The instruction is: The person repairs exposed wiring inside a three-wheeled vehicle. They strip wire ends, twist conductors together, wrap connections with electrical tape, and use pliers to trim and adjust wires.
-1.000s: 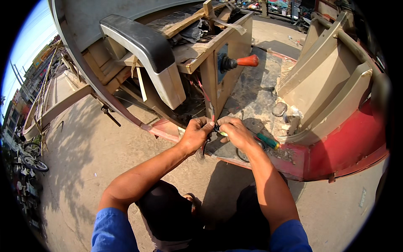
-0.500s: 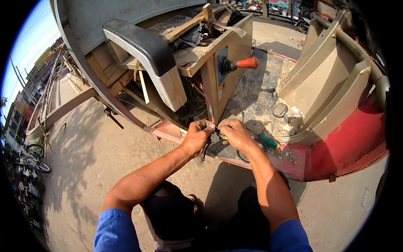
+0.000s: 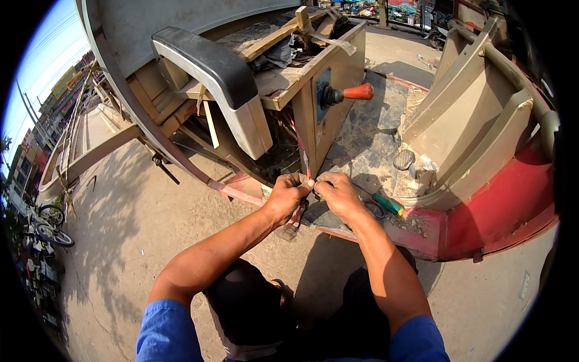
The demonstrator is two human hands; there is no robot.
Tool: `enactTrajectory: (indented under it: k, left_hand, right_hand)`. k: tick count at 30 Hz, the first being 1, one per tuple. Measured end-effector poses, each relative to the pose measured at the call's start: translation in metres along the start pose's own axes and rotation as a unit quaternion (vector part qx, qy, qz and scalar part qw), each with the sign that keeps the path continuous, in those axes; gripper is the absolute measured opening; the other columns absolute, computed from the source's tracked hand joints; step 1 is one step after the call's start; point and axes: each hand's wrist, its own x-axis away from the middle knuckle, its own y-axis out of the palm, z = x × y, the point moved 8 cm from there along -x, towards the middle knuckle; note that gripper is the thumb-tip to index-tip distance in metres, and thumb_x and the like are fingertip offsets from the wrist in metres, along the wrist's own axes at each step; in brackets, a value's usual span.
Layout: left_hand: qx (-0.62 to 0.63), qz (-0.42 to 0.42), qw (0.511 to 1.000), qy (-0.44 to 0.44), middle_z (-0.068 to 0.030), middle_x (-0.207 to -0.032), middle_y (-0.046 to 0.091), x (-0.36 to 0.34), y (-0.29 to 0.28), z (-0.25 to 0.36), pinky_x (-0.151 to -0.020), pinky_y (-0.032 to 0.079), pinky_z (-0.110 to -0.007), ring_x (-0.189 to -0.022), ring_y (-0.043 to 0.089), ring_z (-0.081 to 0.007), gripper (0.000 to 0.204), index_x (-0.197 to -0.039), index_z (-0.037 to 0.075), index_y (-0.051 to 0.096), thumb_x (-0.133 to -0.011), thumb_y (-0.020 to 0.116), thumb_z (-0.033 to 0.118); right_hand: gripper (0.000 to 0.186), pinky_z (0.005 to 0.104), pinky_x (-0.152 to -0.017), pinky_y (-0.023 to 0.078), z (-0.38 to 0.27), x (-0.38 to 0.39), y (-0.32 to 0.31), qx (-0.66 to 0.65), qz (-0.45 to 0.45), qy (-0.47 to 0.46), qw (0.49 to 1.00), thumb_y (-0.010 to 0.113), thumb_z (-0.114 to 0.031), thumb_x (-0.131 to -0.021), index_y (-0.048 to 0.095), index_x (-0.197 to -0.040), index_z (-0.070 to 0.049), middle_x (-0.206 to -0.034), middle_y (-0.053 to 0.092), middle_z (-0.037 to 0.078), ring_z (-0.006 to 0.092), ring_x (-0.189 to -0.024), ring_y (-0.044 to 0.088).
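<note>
My left hand [image 3: 288, 196] pinches a red wire [image 3: 300, 143] that runs down from inside the beige seat box [image 3: 325, 136]. Close beside it, nearly touching, my right hand [image 3: 339, 194] has its fingers closed; what they hold is hidden. Dark and reddish wire ends [image 3: 300, 211] dangle below my left hand. Just right of my right hand, a screwdriver with a green and yellow handle [image 3: 388, 204] lies on the vehicle floor [image 3: 368, 139], next to a dark loop of cable [image 3: 375, 209].
A lever with a red knob [image 3: 358, 92] sticks out of the box's side. Over the left of the box hangs a black and grey armrest [image 3: 241, 90]. A round metal pedal [image 3: 403, 159] and curved beige panels [image 3: 476, 127] stand right, beside the red body panel [image 3: 500, 199].
Both hands stay together with small finger movements; my right fingertips have drawn in toward my left thumb. The wire ends below my left hand have shifted. The view has moved slightly.
</note>
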Motion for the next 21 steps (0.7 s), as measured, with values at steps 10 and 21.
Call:
enactTrajectory:
  k: [10,21]
  left_hand:
    - [0.041,-0.031,0.998,0.018,0.0023,-0.076,0.059,-0.002,0.002,0.000,-0.061,0.038,-0.024,-0.066,0.048,-0.0063,0.012,-0.088,0.003,0.066,-0.095,0.065,0.012]
    - [0.156,-0.083,0.981,-0.079,-0.0020,-0.081,0.065,0.005,-0.003,-0.013,-0.066,0.049,-0.028,-0.073,0.058,-0.0127,0.019,-0.092,0.005,0.068,-0.097,0.064,0.023]
  right_hand:
    - [0.022,0.0374,-0.055,0.040,0.024,-0.008,-0.018,0.001,0.138,0.070,0.988,0.060,-0.015,-0.085,0.064,-0.079,0.006,-0.066,0.057,0.005,0.0144,-0.063,0.051]
    - [0.030,0.0300,-0.057,0.049,-0.002,-0.013,0.002,-0.121,0.005,0.057,0.991,0.062,-0.030,-0.096,0.066,-0.091,0.000,-0.075,0.061,0.002,0.0109,-0.066,0.057]
